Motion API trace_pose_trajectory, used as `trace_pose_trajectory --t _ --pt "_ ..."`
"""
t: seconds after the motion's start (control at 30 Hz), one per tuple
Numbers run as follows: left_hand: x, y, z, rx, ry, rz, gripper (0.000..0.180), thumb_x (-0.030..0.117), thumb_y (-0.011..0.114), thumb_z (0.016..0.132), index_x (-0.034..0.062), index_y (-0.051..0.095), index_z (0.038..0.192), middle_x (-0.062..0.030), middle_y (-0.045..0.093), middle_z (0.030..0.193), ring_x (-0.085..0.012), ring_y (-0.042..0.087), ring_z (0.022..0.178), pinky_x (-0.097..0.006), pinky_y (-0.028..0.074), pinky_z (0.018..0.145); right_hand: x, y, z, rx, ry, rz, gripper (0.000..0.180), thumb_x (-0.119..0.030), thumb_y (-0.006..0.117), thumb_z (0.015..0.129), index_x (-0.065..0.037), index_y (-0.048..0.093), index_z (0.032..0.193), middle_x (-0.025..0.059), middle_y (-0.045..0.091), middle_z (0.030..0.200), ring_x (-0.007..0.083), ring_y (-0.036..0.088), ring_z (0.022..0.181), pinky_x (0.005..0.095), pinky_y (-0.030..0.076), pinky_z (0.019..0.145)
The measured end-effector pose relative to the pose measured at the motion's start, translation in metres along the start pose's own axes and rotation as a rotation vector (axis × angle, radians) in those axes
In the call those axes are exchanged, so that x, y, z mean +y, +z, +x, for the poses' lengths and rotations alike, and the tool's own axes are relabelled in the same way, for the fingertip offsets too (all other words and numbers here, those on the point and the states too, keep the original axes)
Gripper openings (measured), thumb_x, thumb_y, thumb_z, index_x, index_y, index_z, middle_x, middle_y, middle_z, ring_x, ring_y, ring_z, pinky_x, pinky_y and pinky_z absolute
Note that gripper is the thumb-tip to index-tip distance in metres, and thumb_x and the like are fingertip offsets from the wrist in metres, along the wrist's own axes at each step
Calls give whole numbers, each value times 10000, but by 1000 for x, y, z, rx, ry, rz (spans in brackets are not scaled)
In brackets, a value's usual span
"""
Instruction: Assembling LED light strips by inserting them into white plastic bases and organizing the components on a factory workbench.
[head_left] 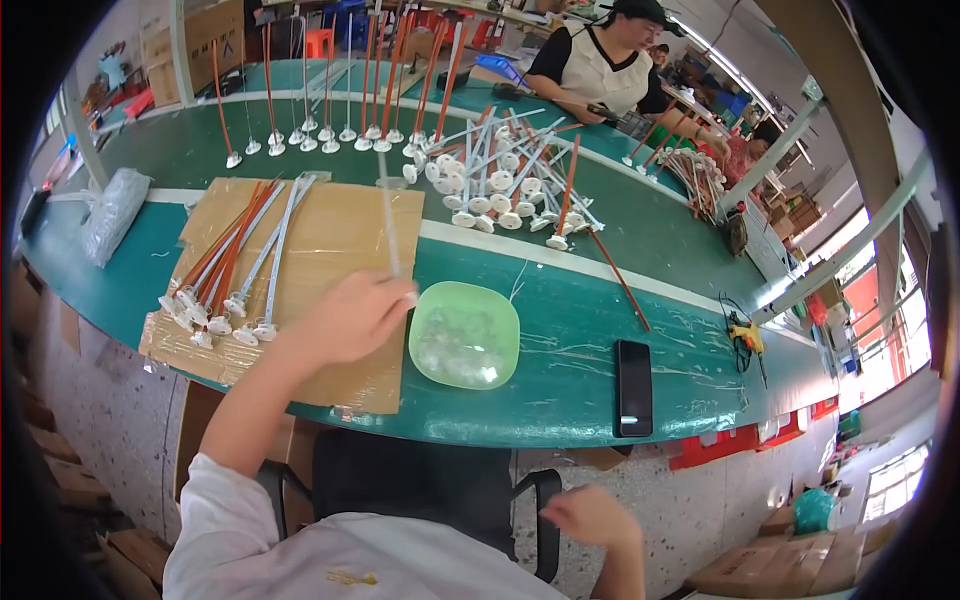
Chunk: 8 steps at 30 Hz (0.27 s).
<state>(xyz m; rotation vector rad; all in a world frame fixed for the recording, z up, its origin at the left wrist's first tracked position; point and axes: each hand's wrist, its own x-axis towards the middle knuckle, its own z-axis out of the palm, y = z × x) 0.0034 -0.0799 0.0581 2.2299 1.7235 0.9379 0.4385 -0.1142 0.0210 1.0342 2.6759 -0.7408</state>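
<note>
My left hand [355, 318] is over the cardboard sheet, beside a light-green bowl [500, 318] holding small clear pieces. Its fingers are pinched around the near end of a thin pale stick [389, 215], which points away toward the far row. Low on the right, near the chair's armrest, my right hand [598, 515] is closed with curled fingers; what it holds, if anything, does not show. On the cardboard [350, 375], left of my left hand, lies a bundle of brown and pale sticks [232, 250] with white round bases.
Several sticks [270, 90] stand upright across the bench, beside a heap of similar white-based sticks [490, 180]. A black phone [633, 388] and a yellow tool [745, 338] lie right. Plastic wrap [115, 215] lies left. A co-worker [605, 65] sits opposite.
</note>
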Motion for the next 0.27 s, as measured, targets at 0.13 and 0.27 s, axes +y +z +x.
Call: trace_pose_trajectory --t 0.13,0.27 --pt "2 -17 -46 -115 -87 214 188 168 578 943 28 648 1046 -187 623 889 -393 620 880 -477 499 769 -5 83 33 75 269 -19 155 -138 570 829 -68 697 884 226 682 830 454 657 776 519 544 712" --pt "-4 -11 -76 -114 -280 263 231 237 638 908 57 664 1051 -228 598 1030 -380 617 938 -490 490 830 26 129 140 897 157 343 232 -156 604 855 -40 706 1028 257 692 1047 335 664 1092 512 495 938"
